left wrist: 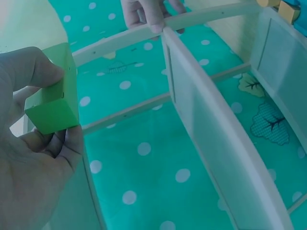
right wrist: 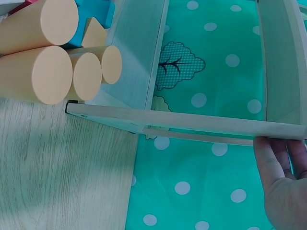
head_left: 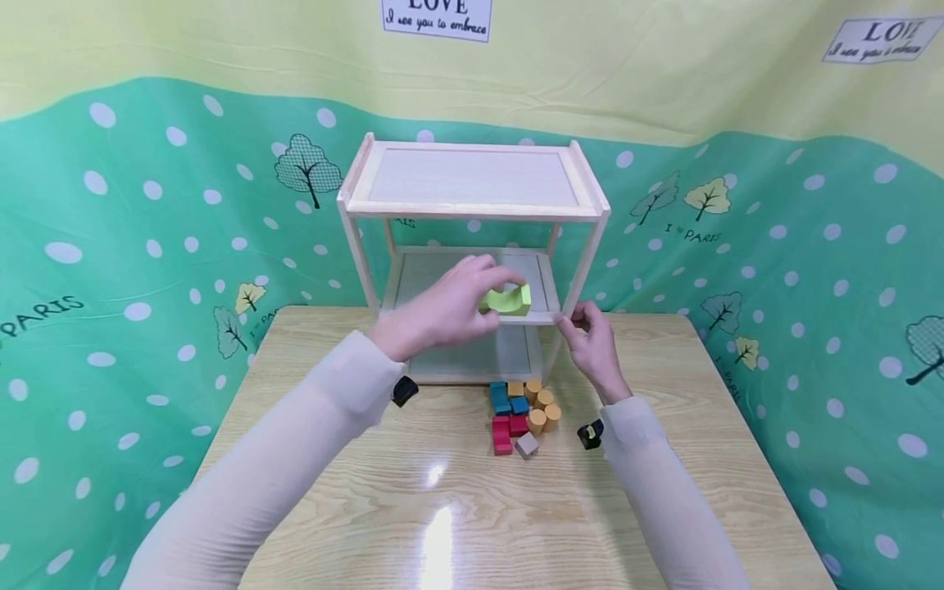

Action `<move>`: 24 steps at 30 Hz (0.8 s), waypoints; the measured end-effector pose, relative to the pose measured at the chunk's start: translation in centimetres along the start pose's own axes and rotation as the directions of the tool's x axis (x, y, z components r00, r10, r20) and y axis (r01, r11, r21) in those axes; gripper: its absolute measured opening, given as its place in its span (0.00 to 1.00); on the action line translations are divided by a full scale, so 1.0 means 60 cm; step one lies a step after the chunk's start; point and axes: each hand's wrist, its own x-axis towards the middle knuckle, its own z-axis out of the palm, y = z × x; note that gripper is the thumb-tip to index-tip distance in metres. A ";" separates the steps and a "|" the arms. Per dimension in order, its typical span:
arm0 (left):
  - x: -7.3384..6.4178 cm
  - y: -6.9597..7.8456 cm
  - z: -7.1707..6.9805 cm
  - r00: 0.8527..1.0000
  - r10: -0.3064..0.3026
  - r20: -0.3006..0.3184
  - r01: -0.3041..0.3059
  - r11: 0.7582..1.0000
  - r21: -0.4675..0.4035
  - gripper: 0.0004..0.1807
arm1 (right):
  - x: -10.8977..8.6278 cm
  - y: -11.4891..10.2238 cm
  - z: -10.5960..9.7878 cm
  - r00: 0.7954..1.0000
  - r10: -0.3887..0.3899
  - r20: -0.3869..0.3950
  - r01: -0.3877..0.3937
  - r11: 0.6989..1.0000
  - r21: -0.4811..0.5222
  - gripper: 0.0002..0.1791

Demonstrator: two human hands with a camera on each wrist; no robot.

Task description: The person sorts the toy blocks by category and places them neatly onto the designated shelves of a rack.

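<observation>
Green block (head_left: 509, 305), notched: held in the left hand (head_left: 460, 305), thumb and fingers clamped on it. Position: in the air by the front edge of the middle shelf (head_left: 442, 262) of a pale wooden rack (head_left: 475, 211). Long axis: runs left to right, roughly along that edge; curved hollow faces upward in the head view. The left wrist view adds the block's flat outer side and the gap between it and the shelf.

Right hand (head_left: 596, 344): thumb and fingers clamped on the right front post (head_left: 587, 262), where the middle shelf joins it. The left wrist view shows the thumb on the post's near side.

Table (head_left: 369, 508), wood-grained, before the rack: four orange cylinders (head_left: 544, 399), an orange block (head_left: 515, 388), a teal block (head_left: 498, 396), a blue block (head_left: 519, 406), two red blocks (head_left: 501, 434), one pale cube (head_left: 527, 445). Head view gives the whole group; right wrist view, the cylinders' round ends up close.

Backdrop: green and yellow cloth (head_left: 664, 279), white spots, printed trees.
</observation>
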 end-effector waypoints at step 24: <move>0.030 0.029 -0.062 0.999 0.039 0.020 -0.041 0.997 0.067 0.27 | -0.001 -0.007 0.001 1.000 0.009 -0.002 -0.009 1.000 -0.004 0.13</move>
